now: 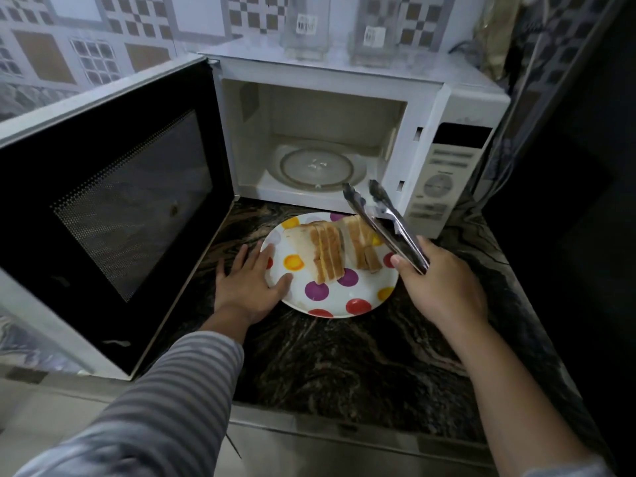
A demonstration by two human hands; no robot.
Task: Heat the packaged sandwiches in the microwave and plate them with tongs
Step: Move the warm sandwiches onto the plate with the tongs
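Note:
Two triangular sandwiches, one on the left (321,251) and one on the right (361,244), stand on edge on a white plate with coloured dots (344,297), on the dark counter in front of the microwave (457,115). My left hand (251,280) lies flat at the plate's left rim, fingers straight and thumb resting on the rim. My right hand (437,284) grips the handle end of metal tongs (382,218). The tongs' tips are apart and empty, pointing toward the microwave's open cavity, above the right sandwich. The glass turntable (316,166) inside is bare.
The microwave door (113,215) is swung wide open to the left, walling off that side. Two glass jars (306,25) stand on top of the microwave. The dark marbled counter (344,366) runs toward me; a dark wall closes the right side.

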